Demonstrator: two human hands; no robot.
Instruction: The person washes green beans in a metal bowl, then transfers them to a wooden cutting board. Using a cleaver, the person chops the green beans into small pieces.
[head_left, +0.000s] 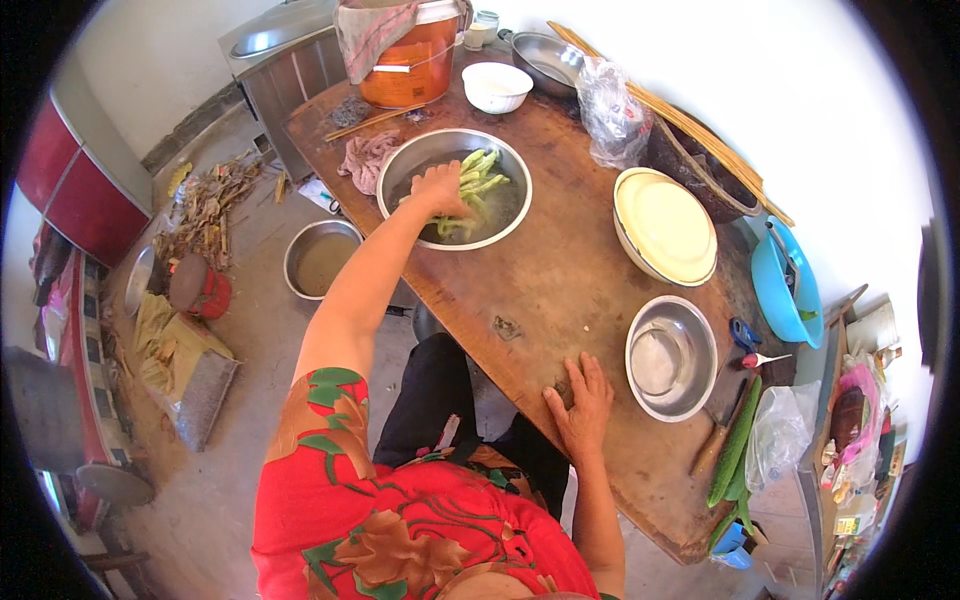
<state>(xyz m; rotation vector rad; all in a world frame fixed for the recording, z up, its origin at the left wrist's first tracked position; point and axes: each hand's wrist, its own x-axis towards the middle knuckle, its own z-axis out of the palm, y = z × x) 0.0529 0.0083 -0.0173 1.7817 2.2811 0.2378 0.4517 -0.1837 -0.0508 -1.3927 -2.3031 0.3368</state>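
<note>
Toward the table's left side stands a wide metal basin [529,190] with water in it. Several long, pale green beans [482,183] lie in the water, some sticking up above it. My left hand [438,188] reaches into the basin, its fingers curled around part of the bunch; the fingertips are partly hidden. Near the table's front edge, my right hand [582,405] rests palm down on the wood with its fingers spread, holding nothing. To its right is a smaller metal bowl [672,358], apart from the hand.
On the brown table [560,270] are a pink cloth [368,160], an orange bucket [410,70], a white bowl [497,87], a cream lidded bowl [665,226], a blue basin [785,285], scissors [743,334] and cucumbers [737,440]. Below, left, stands a pan of cloudy water [322,262].
</note>
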